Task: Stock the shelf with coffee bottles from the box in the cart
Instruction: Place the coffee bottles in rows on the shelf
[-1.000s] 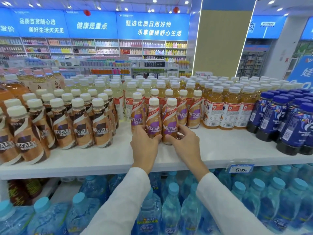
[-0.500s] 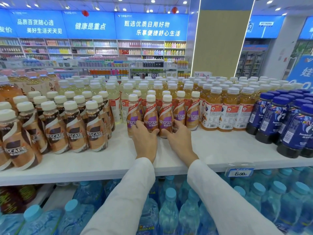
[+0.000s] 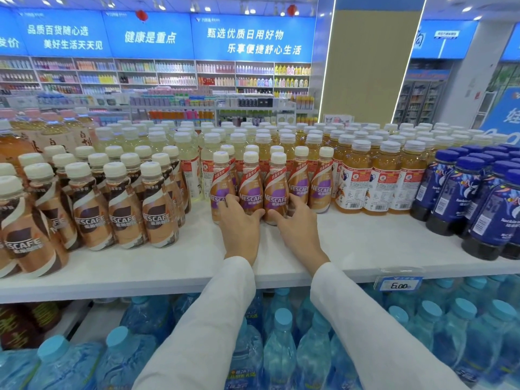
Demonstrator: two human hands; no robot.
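Observation:
Three purple-labelled Nescafe coffee bottles with cream caps stand upright in a front row on the white shelf, with more of the same behind and to their right. My left hand cups the left and middle bottles at their bases. My right hand wraps around the base of the third bottle. Both hands rest on the shelf surface, fingers curled around the bottles. The cart and box are out of view.
Brown-labelled Nescafe bottles fill the shelf's left. Orange tea bottles and dark blue bottles stand to the right. Bare shelf lies in front of my hands. A price tag hangs on the edge. Water bottles fill the lower shelf.
Both hands have slid the three front bottles farther back on the shelf, closing them up against the row behind.

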